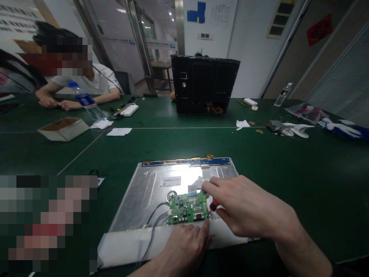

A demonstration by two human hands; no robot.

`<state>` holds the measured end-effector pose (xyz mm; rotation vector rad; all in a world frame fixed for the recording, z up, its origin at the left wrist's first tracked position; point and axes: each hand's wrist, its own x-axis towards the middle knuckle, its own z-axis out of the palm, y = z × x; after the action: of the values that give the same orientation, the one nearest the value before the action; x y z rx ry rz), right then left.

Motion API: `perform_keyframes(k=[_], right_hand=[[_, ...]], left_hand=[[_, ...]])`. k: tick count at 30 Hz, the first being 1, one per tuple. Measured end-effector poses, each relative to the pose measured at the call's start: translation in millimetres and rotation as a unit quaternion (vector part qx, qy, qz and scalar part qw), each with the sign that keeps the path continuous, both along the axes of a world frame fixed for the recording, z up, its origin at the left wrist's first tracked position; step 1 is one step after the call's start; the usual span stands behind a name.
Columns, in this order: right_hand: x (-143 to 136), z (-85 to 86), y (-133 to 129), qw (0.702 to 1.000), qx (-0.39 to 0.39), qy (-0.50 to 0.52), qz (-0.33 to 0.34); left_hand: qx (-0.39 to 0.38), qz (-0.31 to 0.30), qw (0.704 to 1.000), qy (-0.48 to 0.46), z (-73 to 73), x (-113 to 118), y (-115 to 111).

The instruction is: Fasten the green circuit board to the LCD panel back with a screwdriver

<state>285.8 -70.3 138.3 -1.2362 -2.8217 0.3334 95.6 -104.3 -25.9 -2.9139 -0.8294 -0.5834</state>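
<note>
A silver metal panel lies on the green table, with a blue circuit strip along its far edge and a white strip along its near edge. A green circuit board sits on the panel, joined to a flat ribbon cable and dark wires. My right hand grips a red and black screwdriver, its tip at the board's lower right corner. My left hand rests on the white strip, forefinger extended to that same corner, the other fingers curled.
Opposite stands a black monitor housing. A person sits at the far left behind a water bottle and an open box. Gloves, another bottle and a plastic bag lie or stand at the right.
</note>
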Motion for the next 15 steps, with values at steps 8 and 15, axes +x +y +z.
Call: perform_keyframes(k=[8,15], right_hand=[[0.0,-3.9,0.8,1.000,0.014,0.006,-0.008],[-1.8,-0.1,-1.0,0.999,-0.003,0.000,-0.034]], left_hand=[[-0.011,0.000,1.000,0.000,-1.9,0.0,0.2],[-0.002,-0.001,1.000,-0.001,-1.6,-0.4,0.3]])
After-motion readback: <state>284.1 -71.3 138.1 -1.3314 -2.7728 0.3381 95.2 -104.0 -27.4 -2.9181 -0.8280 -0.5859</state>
